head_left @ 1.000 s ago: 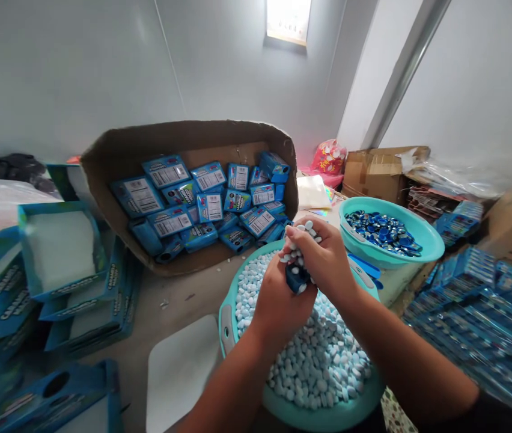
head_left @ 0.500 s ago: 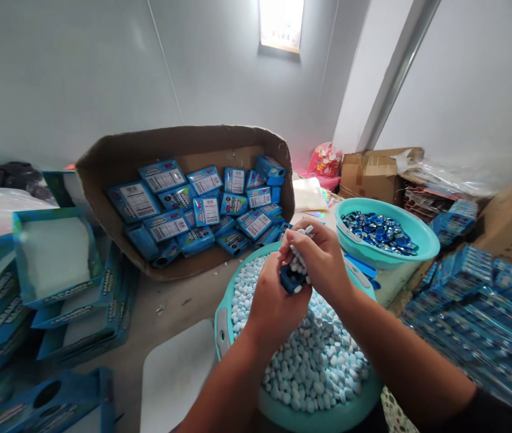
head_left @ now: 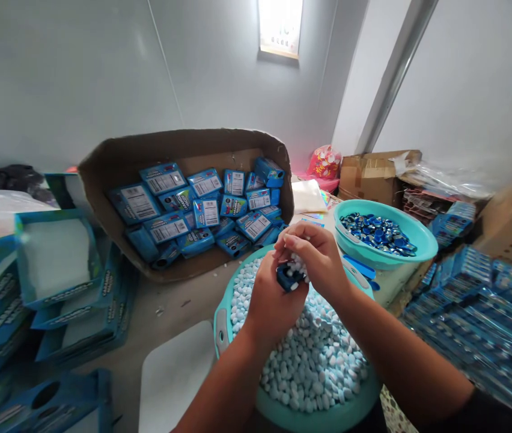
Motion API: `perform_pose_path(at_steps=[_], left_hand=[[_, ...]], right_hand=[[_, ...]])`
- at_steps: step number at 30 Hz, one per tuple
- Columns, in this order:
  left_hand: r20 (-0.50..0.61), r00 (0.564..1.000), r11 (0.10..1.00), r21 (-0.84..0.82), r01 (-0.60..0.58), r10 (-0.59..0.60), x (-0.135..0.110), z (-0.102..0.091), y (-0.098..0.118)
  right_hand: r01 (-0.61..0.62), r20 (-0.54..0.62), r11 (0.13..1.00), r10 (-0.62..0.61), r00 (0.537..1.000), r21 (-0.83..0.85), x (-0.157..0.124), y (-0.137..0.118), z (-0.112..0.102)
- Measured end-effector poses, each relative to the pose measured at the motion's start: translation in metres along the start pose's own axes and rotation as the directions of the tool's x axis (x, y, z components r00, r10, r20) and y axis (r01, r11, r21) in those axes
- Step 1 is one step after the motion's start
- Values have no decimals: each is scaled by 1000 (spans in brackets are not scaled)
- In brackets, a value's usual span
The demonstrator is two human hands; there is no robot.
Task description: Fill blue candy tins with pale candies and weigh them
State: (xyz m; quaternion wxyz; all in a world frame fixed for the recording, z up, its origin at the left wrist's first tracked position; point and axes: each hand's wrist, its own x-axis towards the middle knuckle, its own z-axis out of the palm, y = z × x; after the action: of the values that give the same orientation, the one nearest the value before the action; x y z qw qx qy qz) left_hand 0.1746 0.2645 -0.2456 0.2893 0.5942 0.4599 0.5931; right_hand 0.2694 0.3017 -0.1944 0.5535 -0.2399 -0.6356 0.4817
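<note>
1. We have the desk (head_left: 172,300) before us, running beneath the carton and off to the right.
2. On it, our cardboard carton (head_left: 125,153) lies tipped toward us, holding blue printed packs (head_left: 206,211).
3. Just in front of us is the large teal basin (head_left: 292,418), heaped with white candies (head_left: 314,355).
4. Beyond its right side we see the smaller teal basin (head_left: 368,255), filled with blue and silver caps (head_left: 380,233).
5. Our hands meet above the candy heap: the left hand (head_left: 271,294) curls firmly around the container, and the right hand (head_left: 319,255), fingers bent, cups loosely over a few candies.
6. The dark-blue container (head_left: 285,280) sits in our left palm, its opening beside those candies.
</note>
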Motion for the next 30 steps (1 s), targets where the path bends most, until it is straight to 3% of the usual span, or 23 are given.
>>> perform_pose_path(at_steps=[5, 12, 15, 21, 30], left_hand=[[-4, 1000, 999, 36, 1, -1, 0, -1, -1], [-18, 999, 994, 110, -25, 27, 0, -3, -1], [3, 999, 995, 99, -34, 34, 0, -3, -3], [23, 985, 981, 94, -172, 171, 0, -2, -6], [43, 992, 985, 121, -125, 121, -1, -5, 0]], right_hand=[[10, 15, 1000, -10, 1000, -25, 0, -2, -1], [151, 119, 959, -125, 985, -240, -2, -6, -1], [132, 55, 957, -122, 991, -257, -2, -5, -1], [125, -31, 981, -131, 991, -150, 0, 4, -5], [55, -85, 995, -62, 994, -88, 4, 6, -8]])
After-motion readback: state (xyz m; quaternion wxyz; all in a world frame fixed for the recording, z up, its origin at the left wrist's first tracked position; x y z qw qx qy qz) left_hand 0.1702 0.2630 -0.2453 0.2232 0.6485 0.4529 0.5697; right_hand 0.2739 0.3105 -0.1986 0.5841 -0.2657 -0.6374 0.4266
